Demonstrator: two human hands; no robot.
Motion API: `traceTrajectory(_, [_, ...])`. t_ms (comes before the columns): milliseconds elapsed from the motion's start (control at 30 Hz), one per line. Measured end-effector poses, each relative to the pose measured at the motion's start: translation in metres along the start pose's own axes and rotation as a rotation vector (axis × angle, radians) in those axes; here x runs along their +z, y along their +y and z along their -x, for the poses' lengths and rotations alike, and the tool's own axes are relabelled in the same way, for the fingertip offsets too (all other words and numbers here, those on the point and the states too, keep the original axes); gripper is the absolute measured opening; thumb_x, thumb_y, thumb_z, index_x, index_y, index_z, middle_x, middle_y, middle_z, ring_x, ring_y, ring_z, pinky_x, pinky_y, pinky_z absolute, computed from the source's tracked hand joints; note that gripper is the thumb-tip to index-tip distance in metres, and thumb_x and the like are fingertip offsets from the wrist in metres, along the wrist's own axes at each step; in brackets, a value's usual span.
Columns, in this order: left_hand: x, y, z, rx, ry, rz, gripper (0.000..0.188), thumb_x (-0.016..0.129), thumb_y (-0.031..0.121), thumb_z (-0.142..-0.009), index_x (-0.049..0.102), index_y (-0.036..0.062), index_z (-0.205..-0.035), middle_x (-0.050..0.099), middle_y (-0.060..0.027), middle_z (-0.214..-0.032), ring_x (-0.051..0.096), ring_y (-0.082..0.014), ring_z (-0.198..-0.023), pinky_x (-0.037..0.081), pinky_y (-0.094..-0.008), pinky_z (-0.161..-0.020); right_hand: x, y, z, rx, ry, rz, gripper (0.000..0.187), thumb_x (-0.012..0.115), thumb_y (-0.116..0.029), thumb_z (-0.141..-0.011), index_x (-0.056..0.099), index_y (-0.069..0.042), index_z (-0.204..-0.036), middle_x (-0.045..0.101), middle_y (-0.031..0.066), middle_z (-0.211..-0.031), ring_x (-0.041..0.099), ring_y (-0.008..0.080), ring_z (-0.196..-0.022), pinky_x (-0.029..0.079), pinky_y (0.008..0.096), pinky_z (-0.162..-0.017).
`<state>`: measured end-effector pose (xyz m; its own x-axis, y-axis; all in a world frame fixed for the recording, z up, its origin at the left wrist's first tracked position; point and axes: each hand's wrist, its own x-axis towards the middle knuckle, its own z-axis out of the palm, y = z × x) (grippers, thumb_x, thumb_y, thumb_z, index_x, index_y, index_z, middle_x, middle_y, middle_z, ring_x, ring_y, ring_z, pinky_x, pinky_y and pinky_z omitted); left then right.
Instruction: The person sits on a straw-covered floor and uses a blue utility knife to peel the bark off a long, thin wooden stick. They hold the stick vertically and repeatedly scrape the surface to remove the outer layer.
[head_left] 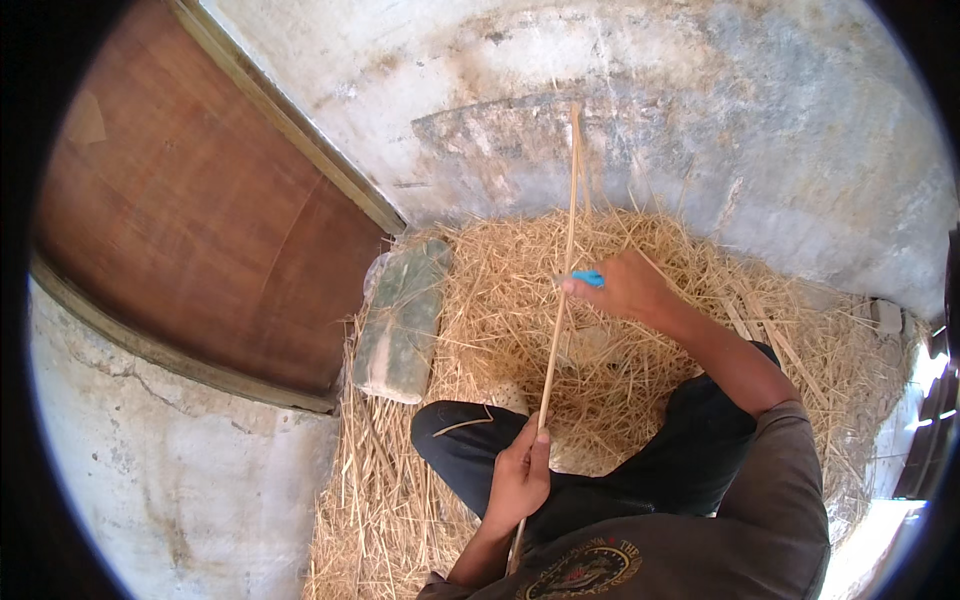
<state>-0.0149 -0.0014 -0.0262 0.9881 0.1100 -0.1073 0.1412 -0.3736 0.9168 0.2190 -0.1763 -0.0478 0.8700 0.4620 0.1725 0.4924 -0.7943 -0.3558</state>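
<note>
A long, thin, pale straw-coloured stalk point(554, 360) runs upright through the middle, from my lap up in front of the wall. My left hand point(520, 478) is closed round its lower part, near my knee, with the thumb laid along it. Farther up, my right hand point(630, 285) grips a small blue-handled knife point(588, 278) whose short tip crosses the stalk. My right fingers are partly hidden behind the hand. Near its top the stalk looks split, with a thinner strand hanging beside it.
Loose straw point(500, 260) covers the floor around my crossed legs. A greenish rectangular block point(400, 325) lies at the left, beside a brown door panel point(210, 210) in a wooden frame. A stained whitewashed wall point(750, 120) stands ahead. A short curled strip point(462, 425) rests on my left knee.
</note>
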Motion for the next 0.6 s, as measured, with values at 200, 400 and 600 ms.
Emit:
traceTrajectory(200, [-0.001,0.008,-0.003,0.054,0.019,0.026,0.034,0.045,0.016,-0.100,0.050,-0.0035,-0.128,0.038,0.0011,-0.060,0.034,-0.0042,-0.053,0.030,-0.0227,-0.046,-0.003,-0.027,0.024,-0.259,0.036,-0.040,0.077,0.041,-0.079,-0.079,0.060,-0.009,-0.054,0.046,0.0065,-0.041,0.049,0.0234,-0.038,0.038,0.0377,-0.038])
traceTrajectory(400, [0.004,-0.002,0.014,0.006,-0.051,0.068,0.034,0.044,0.015,-0.100,0.049,-0.0017,-0.128,0.036,0.0018,-0.058,0.033,-0.0033,-0.052,0.028,-0.0225,-0.045,-0.010,0.025,-0.009,0.038,0.019,-0.019,0.076,0.042,-0.080,-0.078,0.054,-0.009,-0.052,0.043,0.0040,-0.041,0.046,0.0202,-0.037,0.035,0.0372,-0.038])
traceTrajectory(600, [0.003,-0.001,0.022,0.006,-0.057,-0.018,0.034,0.046,0.014,-0.098,0.050,-0.0013,-0.128,0.038,-0.0041,-0.053,0.034,-0.0062,-0.047,0.031,-0.0247,-0.044,-0.008,0.040,-0.013,-0.050,0.051,0.090,0.082,0.037,-0.085,-0.075,0.058,-0.008,-0.056,0.043,0.0027,-0.041,0.047,0.0180,-0.039,0.038,0.0367,-0.040])
